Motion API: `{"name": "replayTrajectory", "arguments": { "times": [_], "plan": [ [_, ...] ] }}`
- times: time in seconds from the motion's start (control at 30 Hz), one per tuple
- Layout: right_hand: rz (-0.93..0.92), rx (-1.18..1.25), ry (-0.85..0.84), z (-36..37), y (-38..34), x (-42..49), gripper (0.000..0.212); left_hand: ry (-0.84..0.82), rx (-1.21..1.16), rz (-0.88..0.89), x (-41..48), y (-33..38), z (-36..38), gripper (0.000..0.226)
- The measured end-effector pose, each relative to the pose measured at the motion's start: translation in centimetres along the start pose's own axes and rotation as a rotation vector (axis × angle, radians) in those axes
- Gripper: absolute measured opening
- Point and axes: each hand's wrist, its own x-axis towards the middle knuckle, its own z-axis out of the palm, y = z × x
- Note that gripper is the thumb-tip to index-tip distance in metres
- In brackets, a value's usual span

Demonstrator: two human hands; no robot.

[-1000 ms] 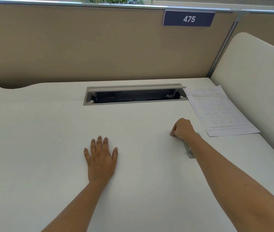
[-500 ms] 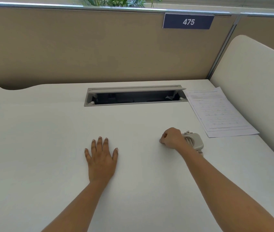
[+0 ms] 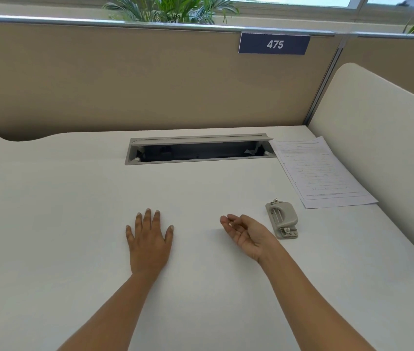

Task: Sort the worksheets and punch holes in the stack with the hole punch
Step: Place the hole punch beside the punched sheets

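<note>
A grey hole punch (image 3: pixel 282 218) lies on the white desk (image 3: pixel 74 211), just right of my right hand (image 3: pixel 245 231). That hand lies palm up with loosely curled fingers and holds nothing. My left hand (image 3: pixel 149 235) rests flat on the desk, palm down, fingers straight. A loose stack of printed worksheets (image 3: pixel 319 173) lies at the desk's back right corner, beyond the punch and apart from both hands.
An open grey cable tray (image 3: pixel 198 150) is sunk into the desk at the back centre. A beige partition (image 3: pixel 125 82) with a "475" sign (image 3: pixel 274 44) closes the far side. A cream side panel (image 3: pixel 383 148) borders the right edge.
My right hand has let go of the hole punch, drawn back to the left and turned palm up. The punch stays where it was set. My left hand has not moved.
</note>
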Motion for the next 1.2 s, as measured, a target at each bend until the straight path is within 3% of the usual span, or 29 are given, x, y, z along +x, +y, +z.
{"name": "replayTrajectory", "arguments": {
  "times": [0.1,0.27,0.57,0.93,1.2],
  "plan": [
    [0.031,0.002,-0.037,-0.2,0.0,-0.6,0.028,0.011,0.010,0.004,-0.1,-0.3,0.1,0.087],
    [0.015,-0.072,-0.056,-0.3,0.0,-1.1,0.023,-0.037,-0.033,0.004,-0.1,-0.6,-0.3,0.057],
    [-0.092,-0.391,-0.030,-0.9,1.0,-1.1,0.015,-0.081,-0.071,0.032,-1.6,-1.5,-1.4,0.055],
    [-0.236,-1.015,-0.002,2.8,3.2,-2.0,0.007,-0.076,-0.091,-0.121,-4.7,-4.9,-3.9,0.056],
    [-0.256,-1.097,-0.060,9.8,8.9,-2.1,0.012,-0.055,-0.057,-0.169,-4.2,-12.6,-7.1,0.059]
  ]
}}
